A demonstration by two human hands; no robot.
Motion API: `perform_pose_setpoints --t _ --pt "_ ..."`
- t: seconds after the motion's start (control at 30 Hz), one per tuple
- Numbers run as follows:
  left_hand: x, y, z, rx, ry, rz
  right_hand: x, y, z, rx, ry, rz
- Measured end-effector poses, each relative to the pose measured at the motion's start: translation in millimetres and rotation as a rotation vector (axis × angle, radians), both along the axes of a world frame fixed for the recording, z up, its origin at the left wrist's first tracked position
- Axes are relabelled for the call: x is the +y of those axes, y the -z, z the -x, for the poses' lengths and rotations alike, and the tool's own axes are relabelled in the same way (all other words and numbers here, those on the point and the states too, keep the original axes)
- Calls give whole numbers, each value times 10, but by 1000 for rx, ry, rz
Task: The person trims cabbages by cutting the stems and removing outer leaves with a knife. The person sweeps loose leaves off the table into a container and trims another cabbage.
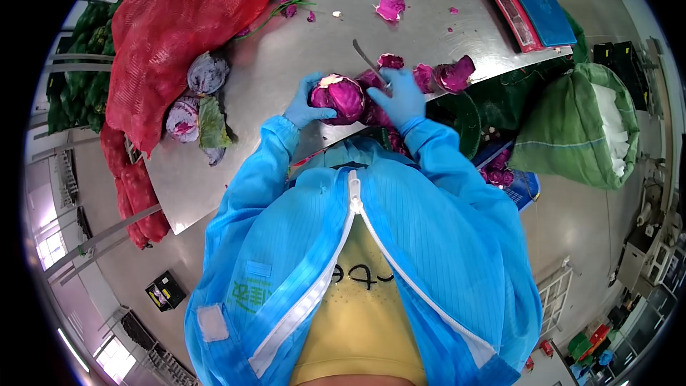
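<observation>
My left hand, in a blue glove, is wrapped round the left side of a purple cabbage at the near edge of the metal table. The cut pale stem end of the cabbage faces up and away. My right hand, also gloved, grips a knife whose curved dark blade points up and to the left, just right of the cabbage. Its handle is mostly hidden by my fingers. Loose purple leaves lie beyond and to the right of my right hand, and more hang below the cabbage at the table edge.
A red mesh sack lies on the left of the metal table, beside whole cabbages. A blue-topped red scale stands at the back right. Below the edge are a green sack and a blue crate.
</observation>
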State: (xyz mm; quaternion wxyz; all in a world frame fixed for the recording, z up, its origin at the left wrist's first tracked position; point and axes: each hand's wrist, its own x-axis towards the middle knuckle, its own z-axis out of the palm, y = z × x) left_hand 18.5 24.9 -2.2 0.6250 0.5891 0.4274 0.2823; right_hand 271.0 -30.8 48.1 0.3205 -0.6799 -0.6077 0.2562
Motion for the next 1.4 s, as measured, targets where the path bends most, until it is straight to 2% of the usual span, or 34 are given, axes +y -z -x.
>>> perform_pose_setpoints --t 0.03,0.1,0.13,0.17,0.23,0.3,0.33,0.37,0.43,0.5,0.6,0.67,0.73,0.8,0.83,0.9,0.97,1.03,1.07,1.17,1.2,1.23,1.3,1.33,1.4 --pt "6 43 20 -65 -23 16 -46 211 101 138 -13 80" --pt "-33 -46 9 -45 -48 43 -43 522 274 694 15 466" --pt "-86 -121 -9 -23 -71 73 -62 427 355 934 130 603" --pt "-146 -198 -34 -23 -76 72 -85 449 362 933 125 604" --pt "-286 -334 -116 -46 -306 222 -125 596 379 1205 74 570" --pt "-445 -260 -266 105 -439 121 -174 635 422 1182 17 554" --pt "-490 -423 -376 140 -523 140 -218 483 467 1131 22 534" --pt "-513 -387 -376 142 -531 143 -238 403 502 1081 27 510" --pt "-501 -248 -378 326 -582 39 -229 540 544 1057 67 552" --pt "-503 -147 -369 276 -595 39 -226 595 615 1054 103 445" --pt "-490 -73 -354 223 -606 22 -208 432 563 1011 115 546" --pt "-505 -67 -383 215 -604 11 -210 543 538 1043 110 544" --pt "-518 -121 -384 355 -564 -61 -152 495 517 1079 100 542" --pt "-498 -189 -371 301 -548 -9 -100 404 450 451 -65 534" --pt "-477 -212 -370 244 -530 41 -102 374 431 453 -63 531" --pt "-374 -222 -303 176 -555 127 -107 336 379 118 -126 353" --pt "-331 -209 -280 48 -592 226 -27 453 300 162 -116 337" --pt "-326 -352 -295 21 -596 306 51 393 234 80 77 247" --pt "-311 -404 -293 -8 -597 384 80 355 201 12 90 287" --pt "-313 -373 -281 -104 -578 381 159 365 163 -133 142 139" --pt "-309 -323 -264 -108 -576 384 190 293 103 -48 209 168" --pt "-295 -273 -225 -80 -531 344 266 398 20 -90 261 193" --pt "-274 -263 -180 -48 -492 301 290 544 -50 -74 79 -77" --pt "-286 -331 -198 -32 -476 311 248 393 12 -71 81 -74" --pt "-266 -318 -216 -28 -473 327 150 27 137 -36 -72 -148"
